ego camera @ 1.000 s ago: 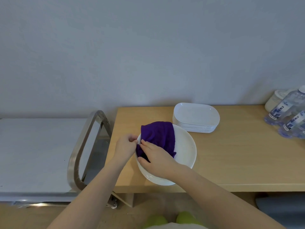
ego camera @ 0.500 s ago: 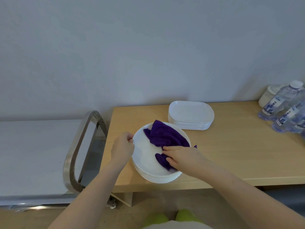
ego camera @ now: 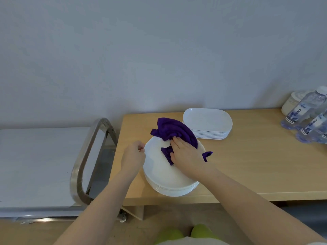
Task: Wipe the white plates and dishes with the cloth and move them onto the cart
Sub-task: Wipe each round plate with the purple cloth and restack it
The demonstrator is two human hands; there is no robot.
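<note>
The stack of round white plates (ego camera: pixel 166 175) sits at the desk's (ego camera: pixel 256 167) front left corner, its near rim at the front edge and overhanging it slightly; bare desk lies to the right, and the steel cart (ego camera: pixel 35 165) stands just left. The left hand (ego camera: pixel 133 158) pinches the top plate's left rim in a closed grip. The right hand (ego camera: pixel 185 154) lies flat, fingers extended, pressing the purple cloth (ego camera: pixel 174 131) onto the top plate. A stack of oblong white dishes (ego camera: pixel 208 123) rests behind.
</note>
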